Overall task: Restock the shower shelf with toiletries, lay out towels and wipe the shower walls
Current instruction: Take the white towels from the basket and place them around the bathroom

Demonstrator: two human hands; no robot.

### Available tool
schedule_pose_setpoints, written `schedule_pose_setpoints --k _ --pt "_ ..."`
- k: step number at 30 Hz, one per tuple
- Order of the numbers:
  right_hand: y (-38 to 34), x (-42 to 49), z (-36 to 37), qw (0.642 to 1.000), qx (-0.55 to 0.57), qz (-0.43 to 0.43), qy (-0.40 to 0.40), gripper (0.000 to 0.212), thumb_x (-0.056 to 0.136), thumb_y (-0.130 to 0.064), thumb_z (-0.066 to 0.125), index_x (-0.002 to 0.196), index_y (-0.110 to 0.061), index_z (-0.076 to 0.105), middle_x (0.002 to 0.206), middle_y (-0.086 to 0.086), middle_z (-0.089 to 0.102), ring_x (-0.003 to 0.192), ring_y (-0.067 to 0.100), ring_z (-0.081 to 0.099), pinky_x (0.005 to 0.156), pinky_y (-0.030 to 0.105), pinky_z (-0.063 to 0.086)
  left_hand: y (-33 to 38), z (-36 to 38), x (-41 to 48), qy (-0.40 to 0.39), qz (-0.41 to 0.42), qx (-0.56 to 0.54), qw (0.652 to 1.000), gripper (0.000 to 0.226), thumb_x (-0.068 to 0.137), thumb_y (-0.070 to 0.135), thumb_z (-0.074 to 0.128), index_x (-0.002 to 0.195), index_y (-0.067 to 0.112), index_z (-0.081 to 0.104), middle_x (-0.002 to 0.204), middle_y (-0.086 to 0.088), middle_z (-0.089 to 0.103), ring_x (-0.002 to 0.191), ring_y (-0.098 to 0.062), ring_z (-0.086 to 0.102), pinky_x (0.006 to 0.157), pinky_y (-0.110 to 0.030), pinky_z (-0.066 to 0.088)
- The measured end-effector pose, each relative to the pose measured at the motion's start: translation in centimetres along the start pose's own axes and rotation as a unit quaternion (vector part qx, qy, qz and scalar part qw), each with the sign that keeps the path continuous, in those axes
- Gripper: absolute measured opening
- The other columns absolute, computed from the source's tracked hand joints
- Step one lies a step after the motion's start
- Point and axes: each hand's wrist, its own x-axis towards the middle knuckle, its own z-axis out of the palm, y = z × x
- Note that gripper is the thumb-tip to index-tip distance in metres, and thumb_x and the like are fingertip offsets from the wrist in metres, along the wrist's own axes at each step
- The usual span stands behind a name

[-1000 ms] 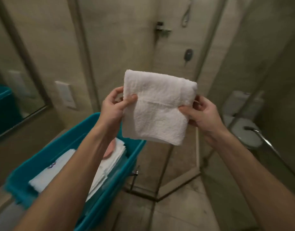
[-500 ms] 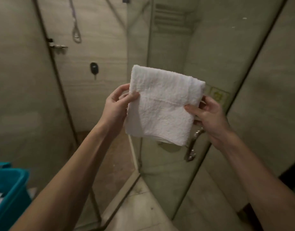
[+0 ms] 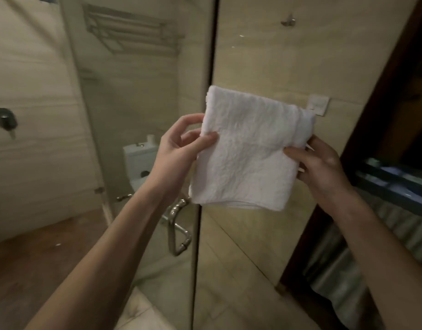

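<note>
A folded white towel [image 3: 248, 151] hangs upright in front of me at chest height. My left hand [image 3: 179, 148] pinches its left edge between thumb and fingers. My right hand [image 3: 317, 167] grips its right edge, thumb on the front face. The towel is held in front of the glass shower door [image 3: 143, 96] and the tiled wall to its right. A metal towel rack [image 3: 133, 29] shows high up in the glass.
A chrome door handle [image 3: 176, 229] sticks out from the glass below the towel. A toilet [image 3: 140, 163] shows in the glass. A wall switch [image 3: 319, 104] sits behind the towel's right corner, a hook [image 3: 288, 21] above. A dark wooden doorframe [image 3: 362, 129] borders the right.
My view has swung right, away from the blue bin and the shower interior, to the glass door and the doorway. Both hands keep the same hold on the towel.
</note>
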Motion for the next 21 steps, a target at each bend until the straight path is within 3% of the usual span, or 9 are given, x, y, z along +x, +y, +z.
schedule_pose_setpoints --k 7,15,21 --pt "4.6 2.7 -8.6 0.994 -0.018 0.054 0.094 0.026 0.087 -0.011 0.073 0.102 -0.032 0.069 0.097 -0.011 0.077 0.091 0.011 0.074 0.078 0.033 0.060 -8.3 9.1 5.8 -0.005 -0.092 -0.024 0.995 0.027 0.091 0.017 0.070 0.117 0.022 0.064 0.102 -0.007 0.077 0.090 -0.023 0.073 0.076 -0.037 0.059" --pt "11.0 10.7 -15.4 0.983 -0.074 0.087 0.142 0.034 0.084 -0.023 0.077 0.116 -0.028 0.065 0.100 -0.013 0.076 0.092 0.007 0.073 0.082 0.037 0.061 -19.6 16.3 15.8 0.004 -0.192 -0.054 0.980 0.029 0.091 0.016 0.068 0.120 0.021 0.063 0.109 -0.007 0.073 0.101 -0.028 0.072 0.092 -0.049 0.058" --pt "15.1 21.7 -18.8 0.981 -0.075 0.109 0.143 0.031 0.082 -0.025 0.080 0.107 -0.034 0.064 0.097 -0.016 0.076 0.089 0.005 0.073 0.069 0.028 0.061 -25.8 20.0 26.3 0.019 -0.209 -0.055 0.976 0.025 0.090 0.016 0.069 0.115 0.020 0.066 0.094 -0.002 0.076 0.095 -0.029 0.073 0.088 -0.050 0.059"
